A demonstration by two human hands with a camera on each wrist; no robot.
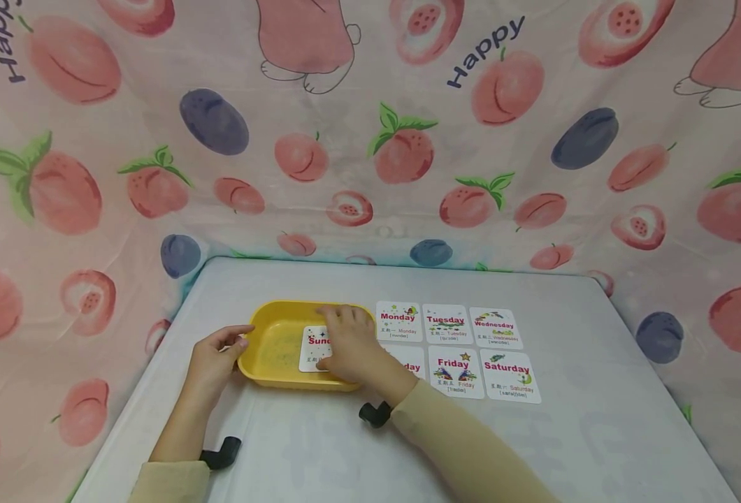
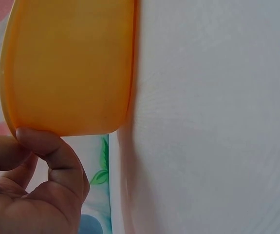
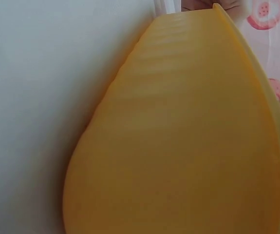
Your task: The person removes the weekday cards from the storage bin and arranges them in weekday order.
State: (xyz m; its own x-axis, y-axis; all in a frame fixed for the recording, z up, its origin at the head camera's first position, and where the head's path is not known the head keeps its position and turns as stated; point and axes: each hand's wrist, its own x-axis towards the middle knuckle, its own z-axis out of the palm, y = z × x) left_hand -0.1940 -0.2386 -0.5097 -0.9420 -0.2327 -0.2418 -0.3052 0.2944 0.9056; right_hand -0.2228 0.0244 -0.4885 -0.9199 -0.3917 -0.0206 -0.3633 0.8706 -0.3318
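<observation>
A shallow yellow tray [image 1: 270, 383] stands on the white table. At its left end my left hand [image 1: 214, 353] pinches the rim between thumb and fingers; the left wrist view shows the thumb [image 2: 42, 141] against the tray's outer wall. Over the right half of the tray is my right hand [image 1: 354, 346], thumb low and fingers spread toward the far rim. A white "Sunday" card [image 1: 312, 349] lies inside the tray, its right part hidden under that hand, and I cannot tell whether the fingers grip it. In the right wrist view the tray's side [image 3: 178, 122] hides most of the hand.
Right of the tray, two rows of weekday cards lie face up, among them Monday [image 1: 398, 321], Tuesday [image 1: 448, 324], Wednesday [image 1: 496, 329], Friday [image 1: 456, 372] and Saturday [image 1: 510, 376]. My right wrist partly covers another card [image 1: 411, 360]. A peach-patterned cloth [image 1: 345, 244] hangs behind the table.
</observation>
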